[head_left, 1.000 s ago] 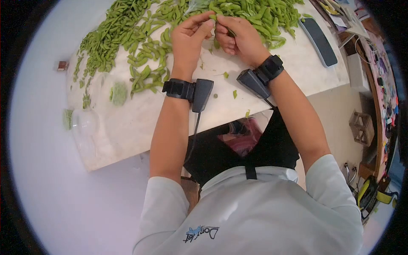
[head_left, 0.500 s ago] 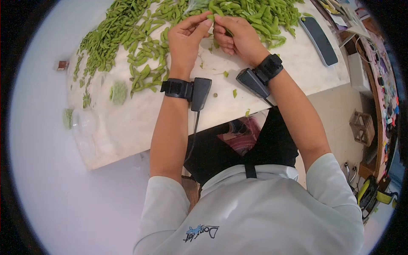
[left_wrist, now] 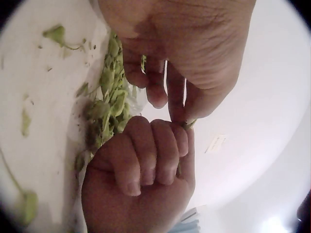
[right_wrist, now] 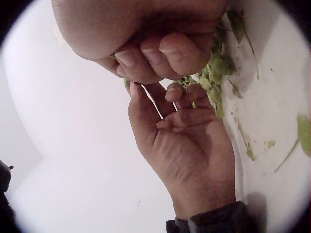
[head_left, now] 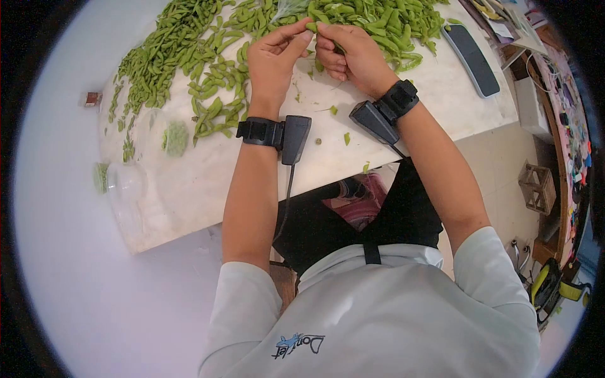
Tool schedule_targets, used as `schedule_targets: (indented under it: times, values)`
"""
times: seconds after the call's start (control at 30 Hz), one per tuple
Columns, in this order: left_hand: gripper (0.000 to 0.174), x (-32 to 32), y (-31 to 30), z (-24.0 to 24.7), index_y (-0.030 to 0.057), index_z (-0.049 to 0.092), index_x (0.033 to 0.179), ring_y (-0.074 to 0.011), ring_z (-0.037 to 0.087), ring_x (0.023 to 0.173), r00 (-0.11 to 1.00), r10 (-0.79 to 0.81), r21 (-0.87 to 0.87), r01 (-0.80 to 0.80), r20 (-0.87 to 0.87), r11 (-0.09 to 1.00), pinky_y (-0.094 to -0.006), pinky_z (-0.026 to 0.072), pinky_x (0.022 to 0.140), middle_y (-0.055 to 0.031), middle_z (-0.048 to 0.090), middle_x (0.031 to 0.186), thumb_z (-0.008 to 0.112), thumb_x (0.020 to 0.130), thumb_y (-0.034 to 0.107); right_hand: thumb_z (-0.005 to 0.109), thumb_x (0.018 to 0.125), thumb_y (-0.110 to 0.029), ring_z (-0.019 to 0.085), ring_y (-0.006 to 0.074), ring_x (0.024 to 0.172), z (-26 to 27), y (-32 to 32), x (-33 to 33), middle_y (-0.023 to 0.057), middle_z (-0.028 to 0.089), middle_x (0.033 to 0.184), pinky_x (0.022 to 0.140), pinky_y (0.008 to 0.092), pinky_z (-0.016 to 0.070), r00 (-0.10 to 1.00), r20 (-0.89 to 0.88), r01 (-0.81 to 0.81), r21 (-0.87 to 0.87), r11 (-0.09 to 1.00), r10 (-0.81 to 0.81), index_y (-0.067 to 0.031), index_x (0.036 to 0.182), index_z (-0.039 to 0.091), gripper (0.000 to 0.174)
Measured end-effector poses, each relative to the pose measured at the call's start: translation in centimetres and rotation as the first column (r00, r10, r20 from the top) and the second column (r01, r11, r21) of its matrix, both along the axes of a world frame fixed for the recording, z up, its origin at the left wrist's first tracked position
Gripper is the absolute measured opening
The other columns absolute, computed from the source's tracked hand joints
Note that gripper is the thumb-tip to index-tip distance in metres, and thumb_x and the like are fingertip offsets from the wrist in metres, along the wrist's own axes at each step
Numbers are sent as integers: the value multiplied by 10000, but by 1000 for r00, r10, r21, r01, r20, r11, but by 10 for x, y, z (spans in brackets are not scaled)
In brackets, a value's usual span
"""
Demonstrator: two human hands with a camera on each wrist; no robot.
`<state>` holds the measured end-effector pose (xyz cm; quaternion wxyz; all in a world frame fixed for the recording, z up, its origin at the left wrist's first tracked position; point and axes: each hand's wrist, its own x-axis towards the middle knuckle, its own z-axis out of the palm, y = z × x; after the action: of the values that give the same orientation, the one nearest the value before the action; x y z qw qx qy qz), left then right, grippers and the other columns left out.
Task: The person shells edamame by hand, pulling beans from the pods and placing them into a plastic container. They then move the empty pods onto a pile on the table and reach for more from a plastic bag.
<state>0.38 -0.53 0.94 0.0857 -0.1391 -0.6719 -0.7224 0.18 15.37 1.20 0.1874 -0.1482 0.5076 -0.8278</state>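
A green soybean pod (head_left: 312, 26) spans the fingertips of both hands at the far side of the table. My left hand (head_left: 270, 66) pinches one end between thumb and forefinger, its other fingers loosely bent. Thumb and forefinger of my right hand (head_left: 354, 55) grip the other end, and its remaining fingers curl into the palm. In the left wrist view only a green bit of the pod (left_wrist: 191, 124) shows between the two hands; the rest is hidden by fingers. Just beyond the hands lies a heap of soybean pods (head_left: 403, 28).
More soybean pods (head_left: 154, 69) spread over the left of the white table (head_left: 208, 183). A clear plastic jar (head_left: 126, 183) and a mound of shelled green beans (head_left: 175, 138) are at the left. On the right lies a phone (head_left: 472, 60). Leaf scraps (head_left: 346, 138) dot the front.
Both hands have shifted slightly left, the left one a bit more, and the fingertips have parted a little, with more of the pod showing between them.
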Motion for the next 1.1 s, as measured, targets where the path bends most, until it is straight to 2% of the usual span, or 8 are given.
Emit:
schedule_targets:
  times: [0.4, 0.8, 0.9, 1.1]
  values:
    - [285, 2, 1, 4, 10, 679, 1139, -73, 543, 678, 1000, 15, -32, -15, -10, 999, -199, 433, 646, -16, 655, 812, 677, 865, 89, 481, 979, -355, 323, 82, 398, -2, -1, 0, -26, 368, 489, 388, 256, 300, 998, -46, 53, 41, 998, -52, -95, 668, 438, 408]
    - [279, 2, 3, 2, 10, 675, 1147, -70, 536, 675, 1000, 22, -31, -22, -8, 999, -202, 428, 638, -7, 640, 785, 668, 879, 87, 438, 1008, -349, 282, 62, 467, 4, 1, 5, -50, 335, 544, 436, 235, 261, 1000, 3, 1, 35, 999, -1, -125, 714, 399, 372]
    - [272, 3, 3, 4, 14, 678, 1145, -68, 535, 674, 999, 35, -45, -35, -8, 998, -199, 424, 634, -4, 636, 775, 665, 883, 86, 493, 972, -377, 322, 76, 411, -1, -1, 2, -32, 366, 494, 401, 248, 289, 997, -60, 57, 33, 998, -55, -99, 676, 443, 409]
    - [267, 2, 4, 3, 16, 680, 1143, -64, 530, 667, 999, 45, -57, -46, -16, 997, -200, 422, 628, -7, 637, 769, 662, 887, 89, 498, 971, -378, 324, 80, 407, -1, 0, 2, -32, 362, 493, 403, 250, 296, 999, -28, 30, 3, 1000, -30, -101, 676, 443, 408]
